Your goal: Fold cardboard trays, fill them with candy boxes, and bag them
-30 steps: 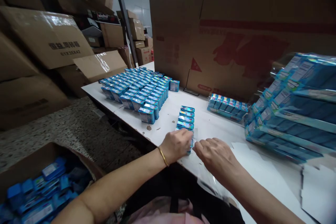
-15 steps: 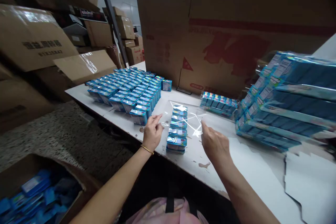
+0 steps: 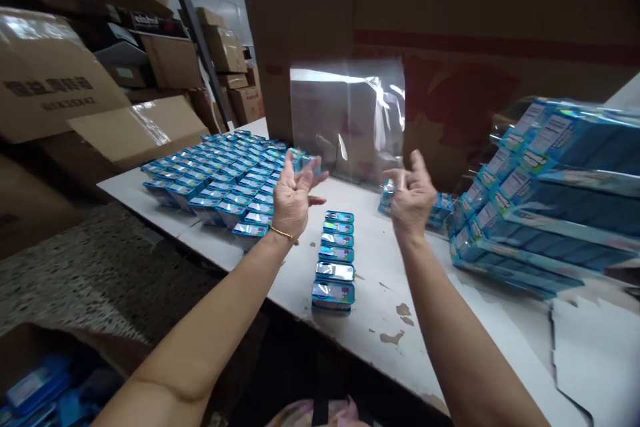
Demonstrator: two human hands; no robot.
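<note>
A clear plastic sheet or bag (image 3: 347,113) stands upright in front of the cardboard, beyond my hands. My left hand (image 3: 295,197) has a bracelet at the wrist and spread fingers near the plastic's lower left side. Close to its lower right corner, my right hand (image 3: 414,197) also has its fingers apart. No firm grip on the plastic shows; whether any fingertip touches it, I cannot tell. Between and below the hands, a single row of small blue packs (image 3: 335,254) runs away from me on the white table (image 3: 370,340).
Many similar blue packs (image 3: 210,180) stand in rows at the left. Clear-wrapped bundles (image 3: 530,193) are stacked at the right, with a smaller bundle (image 3: 440,210) behind my right hand. A large carton (image 3: 450,7) backs the table. An open box (image 3: 65,340) sits lower left.
The clear plastic has gone from lying over the row of packs to standing up behind it. Both my hands have risen and moved forward, and their fingers have spread.
</note>
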